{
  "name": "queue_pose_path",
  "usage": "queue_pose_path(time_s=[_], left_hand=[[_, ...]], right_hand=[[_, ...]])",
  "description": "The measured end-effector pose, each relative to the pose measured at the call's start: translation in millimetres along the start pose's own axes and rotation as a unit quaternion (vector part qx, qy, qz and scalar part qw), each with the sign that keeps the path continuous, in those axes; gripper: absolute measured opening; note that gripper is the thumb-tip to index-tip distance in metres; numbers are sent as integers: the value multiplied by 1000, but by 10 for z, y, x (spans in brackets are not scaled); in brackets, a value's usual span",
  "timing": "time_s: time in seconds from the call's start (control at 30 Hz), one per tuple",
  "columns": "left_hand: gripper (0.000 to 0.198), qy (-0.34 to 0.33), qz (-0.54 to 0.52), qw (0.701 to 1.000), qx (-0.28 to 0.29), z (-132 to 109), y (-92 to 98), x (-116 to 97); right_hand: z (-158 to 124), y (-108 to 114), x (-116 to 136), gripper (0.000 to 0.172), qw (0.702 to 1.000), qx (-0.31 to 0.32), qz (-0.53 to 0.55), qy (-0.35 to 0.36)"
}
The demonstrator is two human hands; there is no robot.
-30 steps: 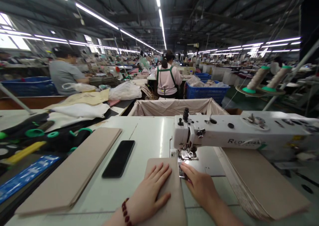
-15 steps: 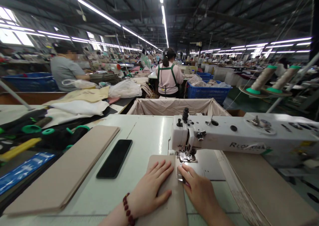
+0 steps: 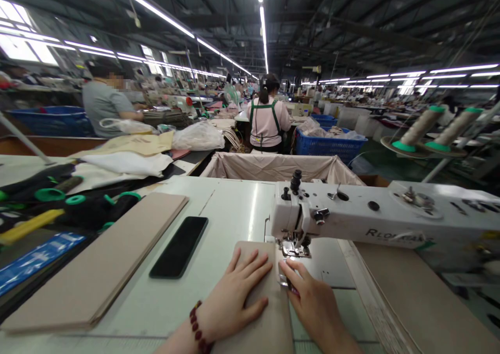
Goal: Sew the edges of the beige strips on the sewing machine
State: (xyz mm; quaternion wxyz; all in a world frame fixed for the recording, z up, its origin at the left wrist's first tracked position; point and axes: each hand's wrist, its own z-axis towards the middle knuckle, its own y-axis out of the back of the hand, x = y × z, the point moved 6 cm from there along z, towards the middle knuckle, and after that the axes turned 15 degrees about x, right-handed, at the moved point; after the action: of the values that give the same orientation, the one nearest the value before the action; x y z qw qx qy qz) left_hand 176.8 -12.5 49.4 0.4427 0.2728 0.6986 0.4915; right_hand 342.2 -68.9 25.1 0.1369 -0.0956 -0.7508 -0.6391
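Note:
A beige fabric panel [image 3: 265, 312] lies on the sewing table, its far end beside the presser foot [image 3: 295, 249] of the sewing machine [image 3: 328, 208]. My left hand [image 3: 242, 286], with a dark red bead bracelet [image 3: 197, 325] at the wrist, rests flat on the panel, fingers spread. At the panel's right edge, just in front of the presser foot, my right hand [image 3: 312, 296] has its fingers curled around a small shiny metal tool [image 3: 283, 279]. Most of this tool is hidden in the hand, so its kind does not show.
To the left lie a black phone [image 3: 179, 247] and a stack of beige panels [image 3: 97, 260]. More beige material [image 3: 425, 291] is right of the needle. Thread cones [image 3: 420, 127] stand at the right. A cloth-lined bin [image 3: 273, 167] sits beyond the table; co-workers sit farther off.
The view has shifted slightly, so the machine appears a little farther right. Both hands and the panel keep nearly the same place.

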Motion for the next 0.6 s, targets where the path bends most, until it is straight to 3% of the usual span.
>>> queue_pose_path(time_s=[0.27,0.6], left_hand=[[53,44,0,999,-15,-23,-24,86],[48,34,-6,999,-36,-40,-11,89]], right_hand=[[-16,8,3,66,1000,-14,-2,10],[-47,13,-2,65,1000,-16,16,21]])
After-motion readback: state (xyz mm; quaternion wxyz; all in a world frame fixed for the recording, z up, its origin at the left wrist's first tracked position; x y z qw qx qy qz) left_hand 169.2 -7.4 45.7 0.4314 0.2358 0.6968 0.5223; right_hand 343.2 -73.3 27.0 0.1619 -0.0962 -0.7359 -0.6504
